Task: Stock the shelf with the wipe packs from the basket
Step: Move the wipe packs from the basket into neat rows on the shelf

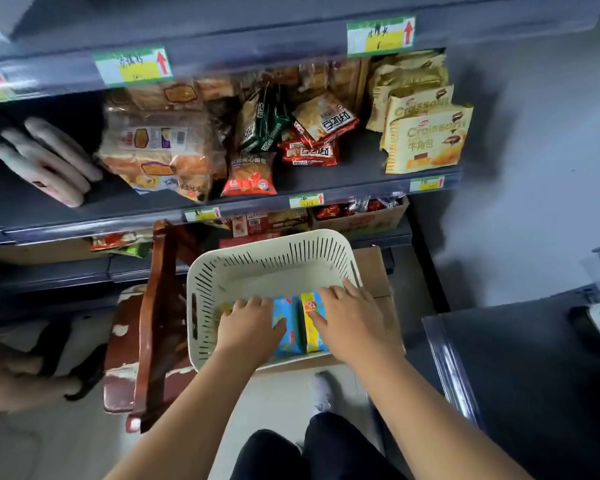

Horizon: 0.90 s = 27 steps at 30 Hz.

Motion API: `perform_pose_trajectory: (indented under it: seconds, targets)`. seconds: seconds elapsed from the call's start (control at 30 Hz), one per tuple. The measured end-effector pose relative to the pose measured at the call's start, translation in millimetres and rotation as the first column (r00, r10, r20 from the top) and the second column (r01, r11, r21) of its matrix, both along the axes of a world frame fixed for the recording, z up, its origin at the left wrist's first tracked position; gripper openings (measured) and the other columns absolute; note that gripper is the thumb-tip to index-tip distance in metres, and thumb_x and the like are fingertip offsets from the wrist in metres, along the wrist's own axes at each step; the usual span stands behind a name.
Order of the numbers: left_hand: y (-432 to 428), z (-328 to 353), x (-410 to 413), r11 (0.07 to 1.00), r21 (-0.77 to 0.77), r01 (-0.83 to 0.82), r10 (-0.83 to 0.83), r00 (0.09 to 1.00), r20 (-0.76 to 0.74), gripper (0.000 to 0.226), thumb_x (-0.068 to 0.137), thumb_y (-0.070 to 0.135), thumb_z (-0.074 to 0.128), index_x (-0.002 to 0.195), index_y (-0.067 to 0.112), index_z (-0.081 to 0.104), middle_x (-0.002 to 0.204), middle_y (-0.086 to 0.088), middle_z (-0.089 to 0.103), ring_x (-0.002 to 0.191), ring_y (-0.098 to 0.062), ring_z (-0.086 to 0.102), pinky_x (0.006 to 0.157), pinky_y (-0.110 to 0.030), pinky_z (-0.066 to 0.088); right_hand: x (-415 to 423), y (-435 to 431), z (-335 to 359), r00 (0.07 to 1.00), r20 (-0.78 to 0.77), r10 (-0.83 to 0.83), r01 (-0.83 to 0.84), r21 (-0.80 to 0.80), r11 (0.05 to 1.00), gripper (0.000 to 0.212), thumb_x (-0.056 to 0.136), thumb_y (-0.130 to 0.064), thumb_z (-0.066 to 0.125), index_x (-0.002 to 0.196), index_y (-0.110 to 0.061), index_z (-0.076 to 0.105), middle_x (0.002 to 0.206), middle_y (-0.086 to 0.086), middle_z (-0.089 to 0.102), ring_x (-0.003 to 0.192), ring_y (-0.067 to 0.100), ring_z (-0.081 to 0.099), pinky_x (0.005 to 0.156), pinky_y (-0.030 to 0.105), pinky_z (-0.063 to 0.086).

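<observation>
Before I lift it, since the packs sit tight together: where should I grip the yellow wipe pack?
Pinch the yellow wipe pack across its narrow upturned edge, coming straight down from above. It seems to stand on edge against the blue pack inside the basket, so only that top is free.

both bare forearms reach forward and down, side by side, palms turned down. the left hand [248, 325] grips a blue wipe pack [288, 337], fingers bent at the knuckles with the tips tucked down out of sight, thumb stretched right across its face. the right hand [343, 323] holds a yellow wipe pack [312, 337], thumb along its top, fingers curled over its far side.
</observation>
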<state>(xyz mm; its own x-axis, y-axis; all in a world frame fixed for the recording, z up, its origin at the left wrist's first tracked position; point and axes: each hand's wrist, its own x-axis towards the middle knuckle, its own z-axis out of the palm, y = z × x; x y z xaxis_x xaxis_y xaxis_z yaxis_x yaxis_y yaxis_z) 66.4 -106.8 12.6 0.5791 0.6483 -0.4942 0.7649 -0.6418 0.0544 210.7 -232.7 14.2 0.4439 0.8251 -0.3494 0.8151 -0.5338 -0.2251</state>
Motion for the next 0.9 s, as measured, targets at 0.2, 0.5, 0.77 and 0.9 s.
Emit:
perform_pose_trajectory:
  seconds: [0.2, 0.5, 0.77, 0.9]
  targets:
    - [26, -37, 19, 0.996, -0.089, 0.026, -0.030, 0.998, -0.049, 0.049, 0.098, 0.054, 0.048, 0.134, 0.022, 0.052, 0.139, 0.002, 0.056, 0.132, -0.026, 0.048, 0.102, -0.045, 0.044, 17, 32, -42, 0.995, -0.079, 0.057, -0.067, -0.132, 0.989, 0.053, 0.099, -0.051, 0.050, 0.142, -0.021, 0.040, 0.151, 0.002, 0.050, 0.152, 0.031, 0.028, 0.121, 0.051, 0.024]
    - [62, -96, 42, 0.962, -0.136, 0.237, -0.255, 0.957, -0.136, 0.062, 0.087, 0.036, 0.073, 0.143, 0.027, 0.045, 0.140, 0.001, 0.052, 0.133, -0.026, 0.047, 0.104, -0.045, 0.043, 33, 67, -104, 0.990, -0.088, 0.112, -0.133, -0.289, 0.948, 0.071, 0.095, -0.045, 0.059, 0.157, -0.023, 0.032, 0.167, -0.002, 0.025, 0.156, 0.028, 0.015, 0.124, 0.052, 0.017]
    - [64, -115, 41, 0.957, -0.121, 0.265, -0.277, 0.956, -0.100, 0.054, 0.086, 0.034, 0.078, 0.131, 0.020, 0.053, 0.130, -0.004, 0.054, 0.126, -0.026, 0.048, 0.096, -0.040, 0.046, 20, 57, -116, 0.990, -0.036, 0.140, -0.143, -0.136, 0.980, 0.058, 0.095, -0.043, 0.062, 0.145, -0.018, 0.048, 0.159, 0.002, 0.038, 0.157, 0.028, 0.015, 0.127, 0.049, 0.014]
    - [73, -105, 39, 0.953, -0.235, 0.190, -0.216, 0.972, -0.090, 0.041, 0.092, 0.027, 0.070, 0.130, 0.021, 0.055, 0.130, -0.004, 0.060, 0.123, -0.028, 0.055, 0.090, -0.039, 0.050, 16, 48, -111, 0.991, -0.023, 0.135, -0.136, -0.064, 0.989, 0.048, 0.090, -0.034, 0.068, 0.132, -0.015, 0.054, 0.138, 0.007, 0.055, 0.147, 0.031, 0.034, 0.123, 0.042, 0.026]
